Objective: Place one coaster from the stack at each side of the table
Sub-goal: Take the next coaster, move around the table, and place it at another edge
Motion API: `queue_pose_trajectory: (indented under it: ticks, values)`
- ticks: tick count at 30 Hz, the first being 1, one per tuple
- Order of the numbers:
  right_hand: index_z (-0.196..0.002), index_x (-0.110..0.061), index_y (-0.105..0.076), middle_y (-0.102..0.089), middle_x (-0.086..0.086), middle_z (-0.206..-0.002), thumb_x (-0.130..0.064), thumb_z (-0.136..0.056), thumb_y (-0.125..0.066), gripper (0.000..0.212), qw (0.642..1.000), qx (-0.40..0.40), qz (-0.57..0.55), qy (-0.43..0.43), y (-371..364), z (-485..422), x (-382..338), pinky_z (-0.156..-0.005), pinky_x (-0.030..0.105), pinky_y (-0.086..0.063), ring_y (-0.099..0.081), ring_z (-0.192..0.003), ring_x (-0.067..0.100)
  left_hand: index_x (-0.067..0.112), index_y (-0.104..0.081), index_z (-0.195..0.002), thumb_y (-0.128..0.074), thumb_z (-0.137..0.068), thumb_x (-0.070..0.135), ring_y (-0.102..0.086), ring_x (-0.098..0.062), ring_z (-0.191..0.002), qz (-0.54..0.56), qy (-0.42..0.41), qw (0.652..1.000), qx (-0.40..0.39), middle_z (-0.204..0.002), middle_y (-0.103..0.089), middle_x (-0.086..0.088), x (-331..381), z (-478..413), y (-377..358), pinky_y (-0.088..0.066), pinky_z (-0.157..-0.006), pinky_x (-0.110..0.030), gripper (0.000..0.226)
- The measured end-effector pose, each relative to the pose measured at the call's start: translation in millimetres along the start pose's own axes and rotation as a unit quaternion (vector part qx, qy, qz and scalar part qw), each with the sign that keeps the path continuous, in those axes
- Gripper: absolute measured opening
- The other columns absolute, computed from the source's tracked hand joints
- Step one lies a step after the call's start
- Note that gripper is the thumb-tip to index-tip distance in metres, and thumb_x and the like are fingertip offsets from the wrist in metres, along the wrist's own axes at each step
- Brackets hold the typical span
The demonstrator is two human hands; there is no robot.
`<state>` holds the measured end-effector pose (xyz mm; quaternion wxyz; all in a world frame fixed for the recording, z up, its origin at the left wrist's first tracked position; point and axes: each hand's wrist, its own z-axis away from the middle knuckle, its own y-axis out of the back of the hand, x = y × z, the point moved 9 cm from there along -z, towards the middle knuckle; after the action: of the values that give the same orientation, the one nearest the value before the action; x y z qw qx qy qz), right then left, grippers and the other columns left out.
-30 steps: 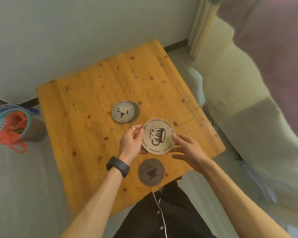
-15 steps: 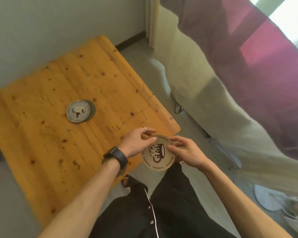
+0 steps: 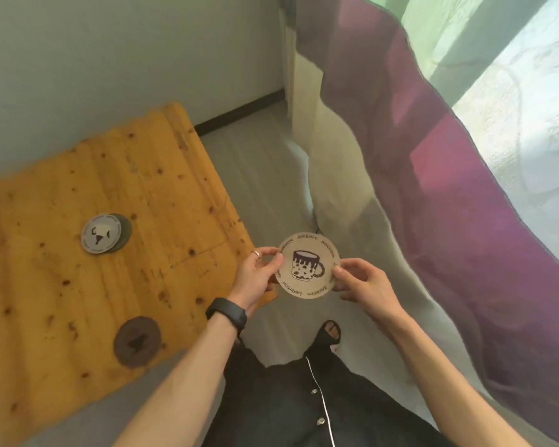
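Observation:
A round pale coaster (image 3: 308,265) printed with a mug is held flat between both hands, off the table's right corner and above the floor. My left hand (image 3: 255,277) pinches its left rim; my right hand (image 3: 360,283) pinches its right rim. On the wooden table (image 3: 46,279), a small stack of coasters (image 3: 103,233) sits near the middle, a grey one on top with a darker one peeking out beneath. A single dark brown coaster (image 3: 137,341) lies flat near the table's near edge.
A grey wall runs behind the table. To the right hang cream and purple curtains (image 3: 433,195) in front of a bright window. Grey floor lies between the table and the curtains. My dark trousers and one foot (image 3: 331,330) show below the hands.
The view has swung right, so the table now sits at the left. The mug coaster, still in both hands, has shifted from over the table's near edge to beyond its right corner.

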<state>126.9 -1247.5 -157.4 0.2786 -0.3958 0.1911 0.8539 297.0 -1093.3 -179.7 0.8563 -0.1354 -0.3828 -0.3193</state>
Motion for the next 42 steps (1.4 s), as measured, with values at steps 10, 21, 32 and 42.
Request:
queue_pose_trajectory:
  ticks: [10,21,32,42]
  values:
    - [-0.107,-0.021,-0.069,-0.078,0.0,-0.087,-0.026,-0.094,-0.067,0.014,0.979,-0.085,0.181,0.051,-18,-106,-57,-0.071,0.03,-0.059,-0.071,-0.068,0.007,0.027,-0.06,-0.109,-0.064,-0.092,0.03,-0.069,-0.019,-0.079,0.004,0.031,0.996,0.08,-0.099,-0.074,-0.007,10,-37,17,-0.051,-0.058,-0.026,0.017]
    - [-0.106,-0.023,-0.072,-0.076,-0.007,-0.093,-0.034,-0.09,-0.07,0.02,0.921,-0.176,0.336,0.086,-121,-214,-134,-0.077,0.03,-0.059,-0.073,-0.079,0.008,0.013,-0.061,-0.114,-0.071,-0.088,0.024,-0.07,-0.017,-0.063,0.21,0.043,0.951,0.221,-0.098,-0.072,-0.003,10,-92,82,-0.057,-0.057,-0.027,0.03]
    - [-0.107,-0.027,-0.071,-0.071,-0.014,-0.093,-0.036,-0.094,-0.064,0.017,0.768,-0.32,0.528,0.169,-268,-303,-195,-0.071,0.02,-0.054,-0.07,-0.085,0.006,0.015,-0.062,-0.111,-0.071,-0.088,0.018,-0.071,-0.017,-0.066,0.427,0.096,0.827,0.353,-0.102,-0.072,-0.008,2,-129,120,-0.055,-0.056,-0.027,0.025]
    - [-0.108,-0.021,-0.069,-0.07,-0.008,-0.095,-0.04,-0.095,-0.062,0.024,0.571,-0.462,0.636,0.234,-391,-386,-228,-0.064,0.02,-0.043,-0.063,-0.084,0.011,0.009,-0.066,-0.109,-0.073,-0.086,0.023,-0.07,-0.015,-0.072,0.503,0.171,0.692,0.489,-0.1,-0.073,-0.009,31,-197,133,-0.049,-0.05,-0.016,0.028]
